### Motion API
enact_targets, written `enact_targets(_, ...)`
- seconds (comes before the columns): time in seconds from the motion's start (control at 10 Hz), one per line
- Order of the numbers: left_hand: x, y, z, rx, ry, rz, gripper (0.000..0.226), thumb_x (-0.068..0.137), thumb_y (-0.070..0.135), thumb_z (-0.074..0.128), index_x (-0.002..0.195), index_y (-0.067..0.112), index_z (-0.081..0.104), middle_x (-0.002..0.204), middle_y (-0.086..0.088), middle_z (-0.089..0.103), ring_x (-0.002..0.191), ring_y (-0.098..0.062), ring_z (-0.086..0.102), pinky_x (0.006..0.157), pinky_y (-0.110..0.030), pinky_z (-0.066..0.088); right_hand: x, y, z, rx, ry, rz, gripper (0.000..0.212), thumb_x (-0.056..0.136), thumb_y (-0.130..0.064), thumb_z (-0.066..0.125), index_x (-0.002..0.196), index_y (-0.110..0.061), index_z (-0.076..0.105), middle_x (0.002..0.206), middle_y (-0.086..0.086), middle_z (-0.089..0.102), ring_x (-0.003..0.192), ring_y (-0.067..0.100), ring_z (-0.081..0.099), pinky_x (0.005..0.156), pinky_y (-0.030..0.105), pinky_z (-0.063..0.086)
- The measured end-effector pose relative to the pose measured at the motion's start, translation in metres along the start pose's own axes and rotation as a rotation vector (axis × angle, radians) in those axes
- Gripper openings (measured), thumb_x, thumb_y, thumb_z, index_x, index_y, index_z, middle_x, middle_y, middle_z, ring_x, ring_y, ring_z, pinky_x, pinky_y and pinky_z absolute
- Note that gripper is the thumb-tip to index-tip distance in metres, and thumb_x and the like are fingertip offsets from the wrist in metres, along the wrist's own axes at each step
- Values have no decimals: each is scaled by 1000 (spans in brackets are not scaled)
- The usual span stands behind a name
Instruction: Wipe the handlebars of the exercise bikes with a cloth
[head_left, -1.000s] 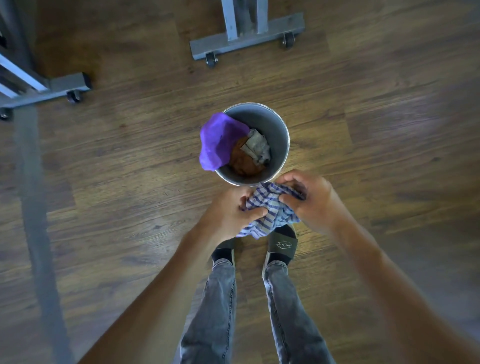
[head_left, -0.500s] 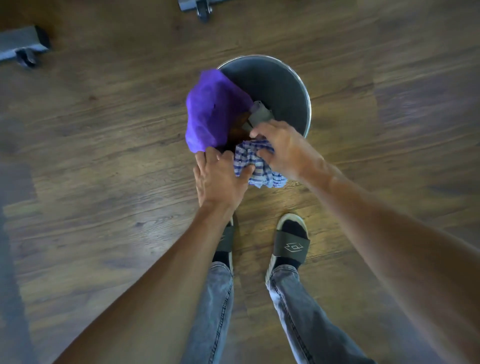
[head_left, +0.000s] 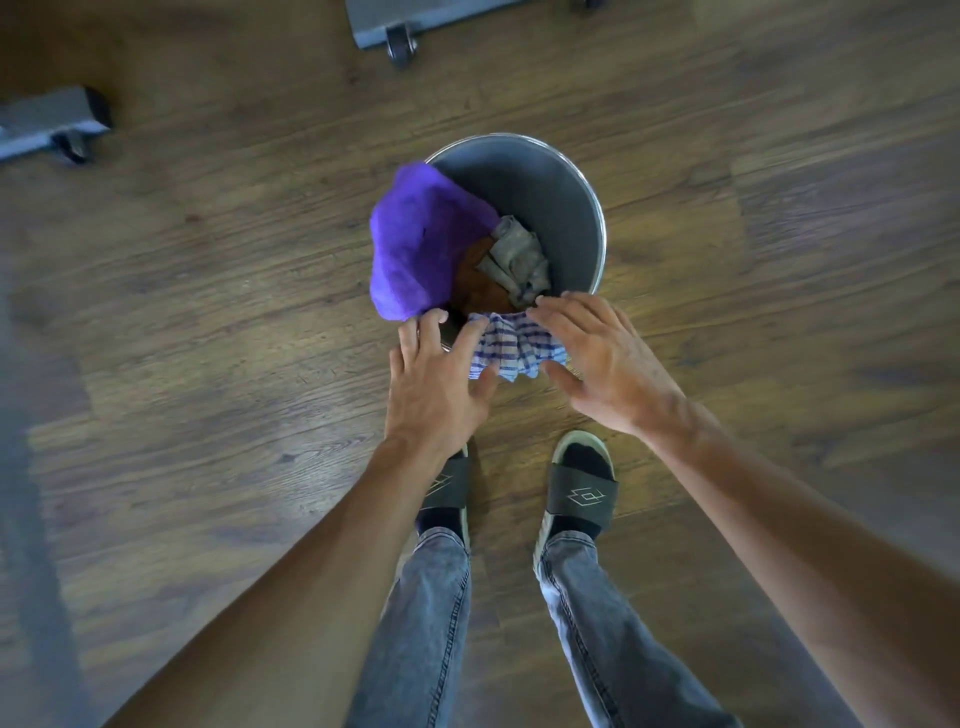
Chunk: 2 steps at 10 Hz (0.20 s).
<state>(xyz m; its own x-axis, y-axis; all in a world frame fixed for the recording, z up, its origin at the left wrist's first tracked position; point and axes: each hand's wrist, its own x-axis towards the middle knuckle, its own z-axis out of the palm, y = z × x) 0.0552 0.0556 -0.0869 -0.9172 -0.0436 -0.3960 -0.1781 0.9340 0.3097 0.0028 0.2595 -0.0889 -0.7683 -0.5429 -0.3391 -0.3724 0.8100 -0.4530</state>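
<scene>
A metal bucket stands on the wood floor; a purple cloth drapes over its left rim, with grey and brown rags inside; a blue-checked cloth hangs over the near rim — the left hand and right hand flank it, fingers spread and touching its edges; two sandalled feet below — wheeled frame bases at the top.

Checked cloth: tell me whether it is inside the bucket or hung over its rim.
Hung over the rim. The checked cloth drapes across the bucket near edge, bunched between both open hands.
</scene>
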Motion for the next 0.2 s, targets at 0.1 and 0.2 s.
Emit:
enact_targets(0.1,1,6,-23,-32,9,-11,50,94,37,59,142,30,49,142,-7,39,131,-29,31,108,-44,36,-4,-20,-30,319,181,173,44,96,-20,68,138,-11,59,134,4,64,128,21,52,110,33,43)
enact_targets(0.2,-25,8,-49,-168,65,-85,42,91,28,62,132,23,56,133,-7,46,124,-29,34,109,-43,34,-25,-53,-108,814,547,424,18,99,-14,64,117,-14,69,109,-4,75,104,7,68,93,17,51)
